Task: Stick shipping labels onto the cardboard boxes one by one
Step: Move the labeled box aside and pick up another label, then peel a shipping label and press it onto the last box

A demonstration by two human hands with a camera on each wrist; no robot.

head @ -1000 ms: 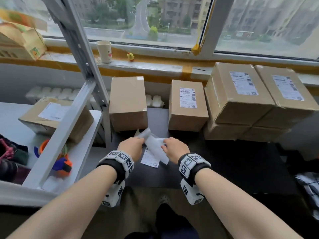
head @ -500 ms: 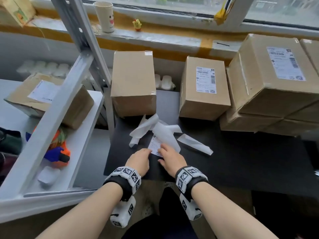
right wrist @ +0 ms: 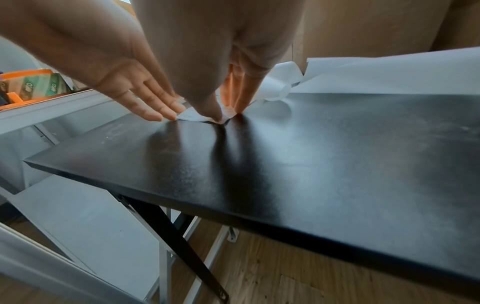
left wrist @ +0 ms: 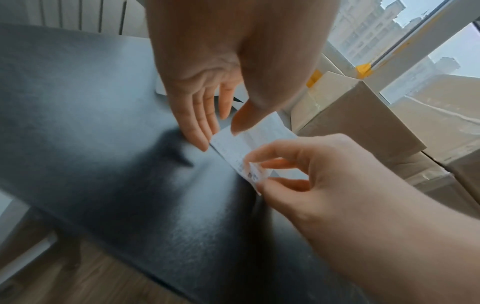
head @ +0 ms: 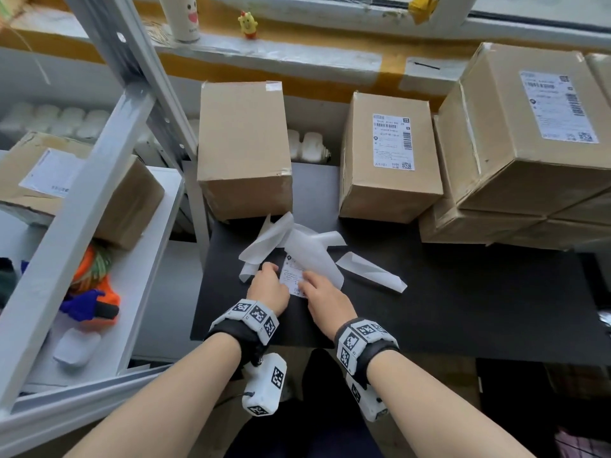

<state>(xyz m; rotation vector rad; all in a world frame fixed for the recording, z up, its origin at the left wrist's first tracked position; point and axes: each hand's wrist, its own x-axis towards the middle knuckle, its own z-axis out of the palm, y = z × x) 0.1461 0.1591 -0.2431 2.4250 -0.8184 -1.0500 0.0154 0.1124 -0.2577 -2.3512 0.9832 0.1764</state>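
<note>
A printed shipping label point(head: 292, 276) lies on the black table point(head: 463, 309), partly under a loose white backing sheet point(head: 317, 256). My left hand point(head: 267, 285) lies with straight fingers at the label's left edge point(left wrist: 246, 148). My right hand point(head: 314, 287) pinches the label's near corner between thumb and forefinger point(left wrist: 262, 174), lifting it slightly off the table point(right wrist: 221, 119). Just beyond stands a plain cardboard box point(head: 244, 143) with no label. To its right is a box with a label point(head: 390, 160).
Curled backing strips point(head: 370, 272) lie around the label. Stacked labelled boxes point(head: 529, 143) fill the table's right side. A grey metal shelf frame point(head: 99, 193) on the left holds another box point(head: 66, 180) and an orange tape dispenser point(head: 92, 292).
A second ago both hands held a white sheet above the table. That sheet now lies on the table, and both hands have come down onto the label, the right one taking its corner.
</note>
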